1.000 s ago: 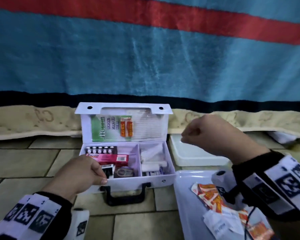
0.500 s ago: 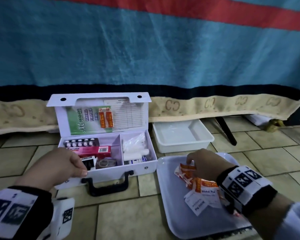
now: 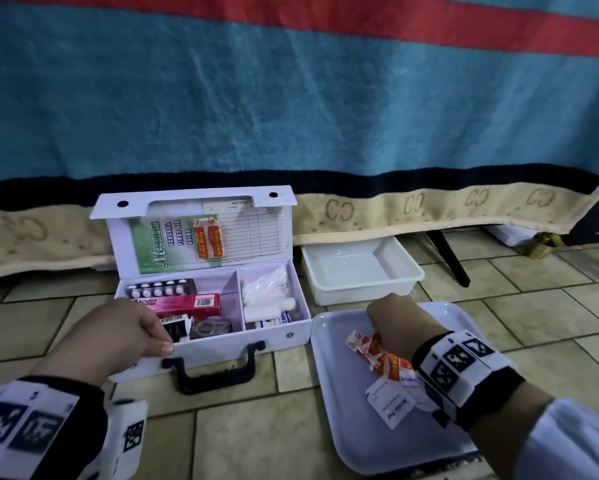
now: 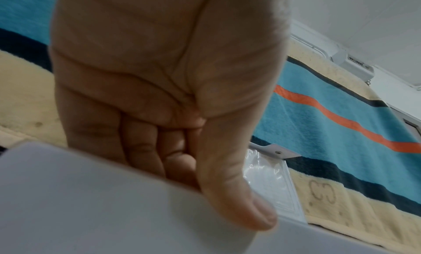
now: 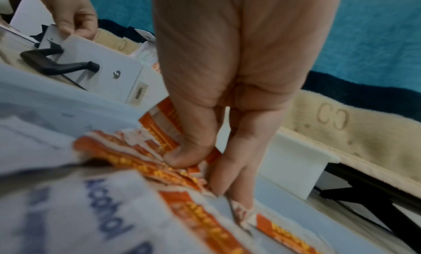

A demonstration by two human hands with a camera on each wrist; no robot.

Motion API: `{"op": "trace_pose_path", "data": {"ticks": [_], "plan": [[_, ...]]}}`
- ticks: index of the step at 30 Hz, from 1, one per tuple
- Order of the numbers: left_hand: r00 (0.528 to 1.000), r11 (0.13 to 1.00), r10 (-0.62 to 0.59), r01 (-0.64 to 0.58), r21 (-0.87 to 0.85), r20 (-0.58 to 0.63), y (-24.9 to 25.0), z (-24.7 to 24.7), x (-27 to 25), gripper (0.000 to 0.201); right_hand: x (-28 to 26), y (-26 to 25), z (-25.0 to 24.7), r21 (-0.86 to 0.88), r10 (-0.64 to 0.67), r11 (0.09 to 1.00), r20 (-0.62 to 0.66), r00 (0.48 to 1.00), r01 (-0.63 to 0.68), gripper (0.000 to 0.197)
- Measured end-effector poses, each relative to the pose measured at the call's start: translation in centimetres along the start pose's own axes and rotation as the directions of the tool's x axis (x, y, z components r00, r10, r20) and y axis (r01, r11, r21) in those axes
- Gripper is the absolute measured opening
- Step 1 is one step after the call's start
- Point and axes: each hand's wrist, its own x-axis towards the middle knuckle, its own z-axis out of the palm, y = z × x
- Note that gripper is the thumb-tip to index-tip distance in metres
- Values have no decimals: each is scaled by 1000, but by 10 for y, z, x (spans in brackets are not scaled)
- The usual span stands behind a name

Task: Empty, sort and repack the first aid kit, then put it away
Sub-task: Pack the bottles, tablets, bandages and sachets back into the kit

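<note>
Plaster strips (image 3: 377,351), orange and white, lie heaped on the flat white tray (image 3: 343,427) nearest the person, with white alcohol pad sachets (image 3: 393,405) at the near end of the heap. The right hand (image 3: 395,323) is down on that heap, thumb and fingers (image 5: 227,171) closed in a pinch on several strips. To the left, the left hand (image 3: 118,336) grips the front wall of the open first aid kit (image 3: 228,344), thumb outside, fingers curled over the rim and inside. Inside, the left compartment holds a blister pack of tablets (image 3: 159,289), a pink Bacidin box (image 3: 183,304) and some small dark items; the right holds white bandage rolls (image 3: 266,306) and a clear bag. Two more strips sit in the raised lid's sleeve beside a green guide card (image 3: 159,244). Further back, right of the kit, stands a deep white tub (image 3: 363,275) with nothing visible in it, against a striped blanket (image 3: 291,98). Sorting looks partway done at most: whether the strips are coming out or going back cannot be told, and closing and stowing remain.
</note>
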Motion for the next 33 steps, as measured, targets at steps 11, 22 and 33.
{"op": "trace_pose_path", "data": {"ticks": [11, 22, 33], "plan": [[999, 1000, -14, 14, -2, -50, 1, 4, -5, 24, -28, 10, -59, 448, 179, 888, -123, 976, -107, 29], [999, 997, -33, 30, -65, -43, -4, 6, -3, 30, 12, -77, -91, 827, -205, 439, -288, 936, 351, 21], [998, 991, -48, 41, -131, -49, -10, 10, 2, 31, 65, -98, -154, 623, 106, 442, -751, 652, 645, 23]]}}
